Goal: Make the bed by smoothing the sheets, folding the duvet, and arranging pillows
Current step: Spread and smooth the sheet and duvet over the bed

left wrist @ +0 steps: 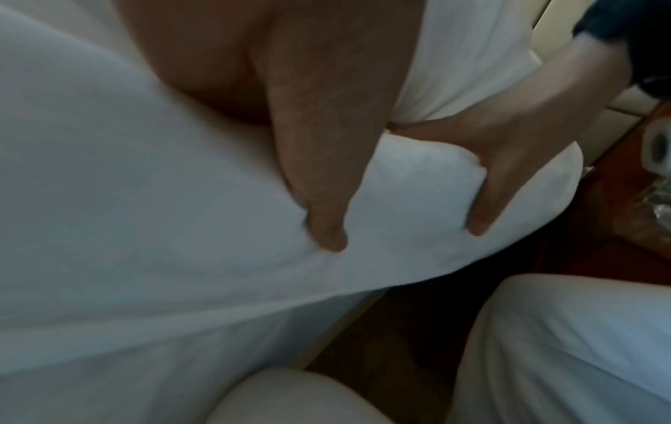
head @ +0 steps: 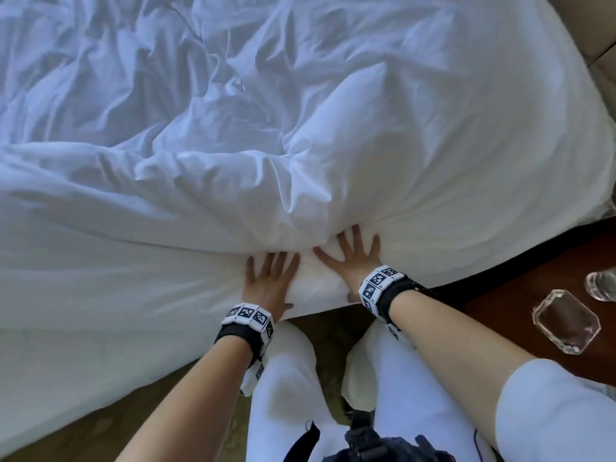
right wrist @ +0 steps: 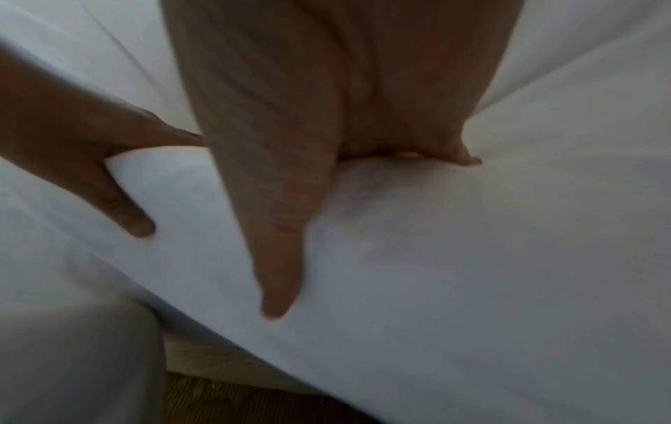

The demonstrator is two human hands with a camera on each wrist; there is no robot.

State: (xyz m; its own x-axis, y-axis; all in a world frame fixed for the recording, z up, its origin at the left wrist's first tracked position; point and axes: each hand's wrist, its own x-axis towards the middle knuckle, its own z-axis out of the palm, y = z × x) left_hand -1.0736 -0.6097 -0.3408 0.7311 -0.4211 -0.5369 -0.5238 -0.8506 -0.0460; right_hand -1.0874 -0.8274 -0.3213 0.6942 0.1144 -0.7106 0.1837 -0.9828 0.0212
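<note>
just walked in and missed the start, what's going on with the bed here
A person stands at the side of the bed, making it. The left hand and right hand lie side by side with fingers spread, pressing flat on the white sheet near the mattress edge, right where the rumpled white duvet begins. The duvet is bunched and unfolded. To the right, a glass ashtray sits on a wooden nightstand.

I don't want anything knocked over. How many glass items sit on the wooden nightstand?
2: a clear octagonal glass ashtray near the front of the dark wooden nightstand, and a clear glass behind it, cut off by the picture's edge. More may lie outside the picture.
</note>
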